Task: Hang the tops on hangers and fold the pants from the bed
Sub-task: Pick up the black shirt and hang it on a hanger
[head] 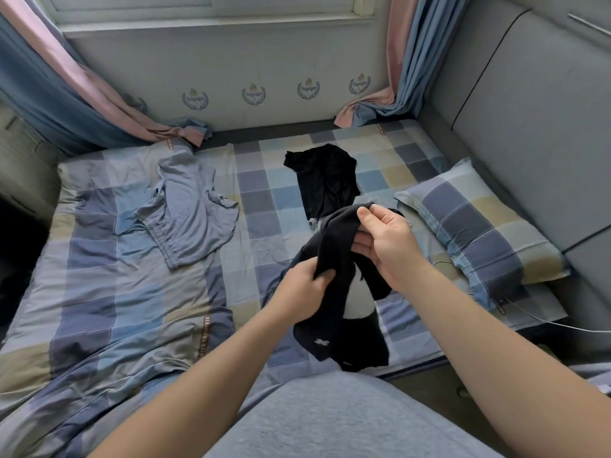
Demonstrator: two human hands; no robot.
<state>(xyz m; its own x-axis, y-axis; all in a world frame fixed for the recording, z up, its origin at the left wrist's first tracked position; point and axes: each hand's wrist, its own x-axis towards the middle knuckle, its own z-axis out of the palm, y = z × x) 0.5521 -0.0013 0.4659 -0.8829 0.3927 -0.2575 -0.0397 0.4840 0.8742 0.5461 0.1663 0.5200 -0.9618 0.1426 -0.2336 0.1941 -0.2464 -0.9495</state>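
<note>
Both hands hold a dark navy garment [337, 246] with a white patch above the bed's near edge. My left hand [305, 285] grips a bunched fold of it low down. Higher up, my right hand [380, 239] pinches the cloth between thumb and fingers. The rest of the garment hangs down to the sheet. A black top [325, 180] lies flat on the bed further back. Grey-blue pants [188, 213] with an elastic waistband lie crumpled at the left of the bed.
The checked bed sheet [99, 292] covers the bed, with a matching pillow [479, 226] at the right. A grey padded headboard [529, 127] rises on the right. Pink-and-blue curtains [66, 94] drape onto the far corners. A white cable [545, 322] runs near the pillow.
</note>
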